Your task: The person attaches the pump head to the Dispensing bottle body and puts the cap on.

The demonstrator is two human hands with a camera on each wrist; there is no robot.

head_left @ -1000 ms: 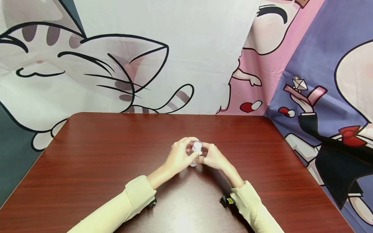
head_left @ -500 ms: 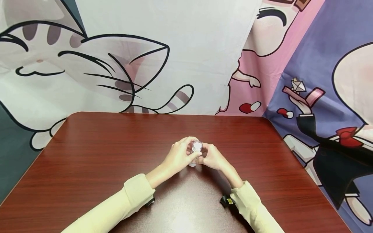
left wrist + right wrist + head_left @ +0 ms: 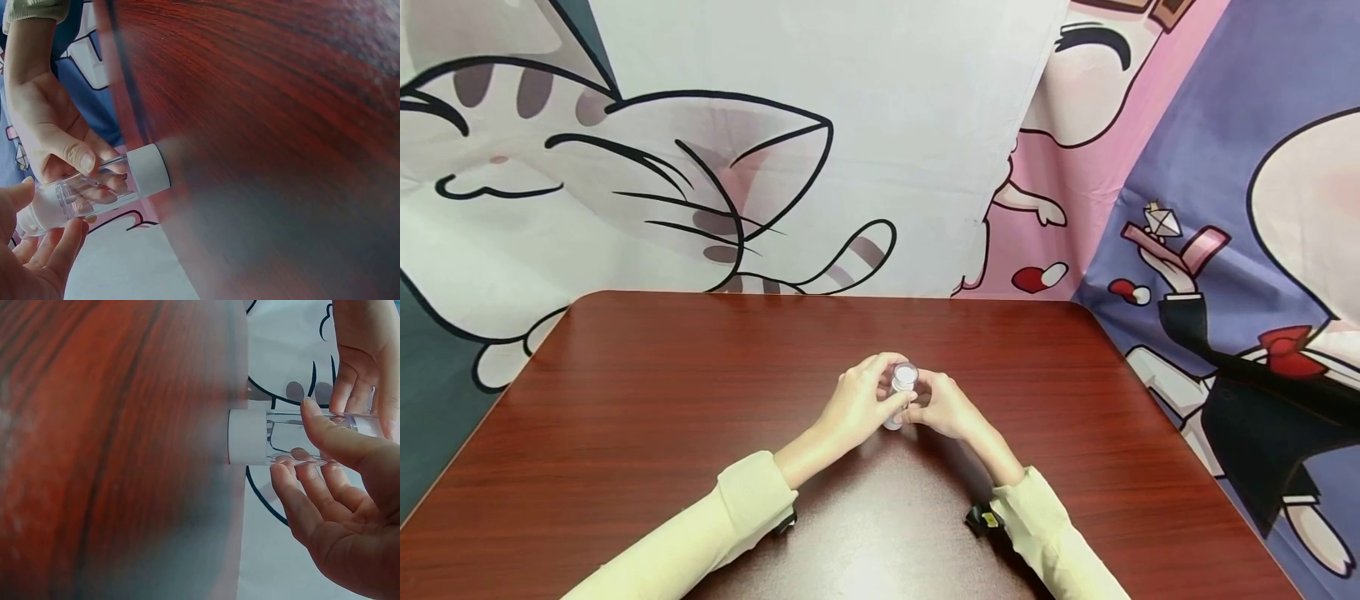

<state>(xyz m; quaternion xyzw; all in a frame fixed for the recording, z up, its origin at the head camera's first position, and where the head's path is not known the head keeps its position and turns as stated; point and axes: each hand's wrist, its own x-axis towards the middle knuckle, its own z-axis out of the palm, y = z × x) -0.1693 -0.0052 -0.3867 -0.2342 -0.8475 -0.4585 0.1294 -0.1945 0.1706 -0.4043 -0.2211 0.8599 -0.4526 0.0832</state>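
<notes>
A clear, narrow bottle (image 3: 905,377) with a white top section stands upright at the middle of the table, held between both hands. Its white base (image 3: 149,170) is right at the tabletop in the left wrist view. My left hand (image 3: 859,402) holds the upper part, thumb on the near side and fingers round the far side. Lower down, my right hand (image 3: 951,407) grips the transparent body between thumb and fingers. Through the clear wall (image 3: 290,439) in the right wrist view, fingertips show behind it. Fingers hide part of the upper section.
The reddish-brown wooden table (image 3: 700,375) stretches out around the hands, its far edge against a hanging cloth (image 3: 925,125) printed with cartoon figures. Black wrist cameras, one of them the right camera (image 3: 983,518), sit under the sleeve cuffs. Glare brightens the near tabletop.
</notes>
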